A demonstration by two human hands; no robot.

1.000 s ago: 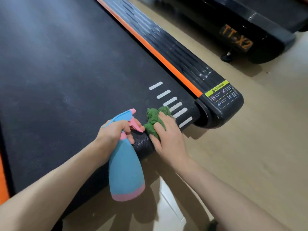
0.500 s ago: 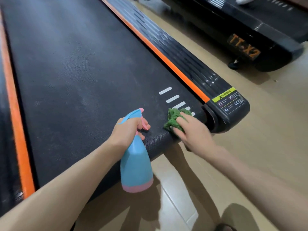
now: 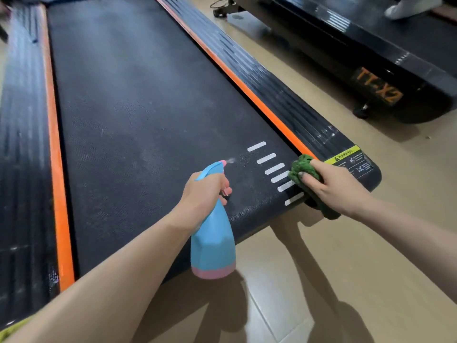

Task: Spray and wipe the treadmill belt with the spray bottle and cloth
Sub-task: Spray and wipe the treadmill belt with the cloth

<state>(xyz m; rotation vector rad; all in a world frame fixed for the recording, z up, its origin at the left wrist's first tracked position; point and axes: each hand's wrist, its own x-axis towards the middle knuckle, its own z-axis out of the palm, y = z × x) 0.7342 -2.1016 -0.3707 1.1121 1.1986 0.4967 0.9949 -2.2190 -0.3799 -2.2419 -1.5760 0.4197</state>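
The right hand point(image 3: 338, 188) has slid its bunched green cloth point(image 3: 303, 167) to the belt's point(image 3: 148, 120) corner while the left hand point(image 3: 202, 194), fingers wrapped round the spray bottle point(image 3: 214, 248), squeezes mist just ahead of them; best wipe there next.

Even indoor light, soft at the edges

Forearm shadows fall toward the viewer on the beige floor point(image 3: 371, 243); pale sheen streaks the side rails point(image 3: 284, 95); far corners smear with motion blur, and wide-angle distortion bows the treadmill's lines.

Head view: looks forward-down (close) over treadmill belt point(image 3: 148, 125) rear end.
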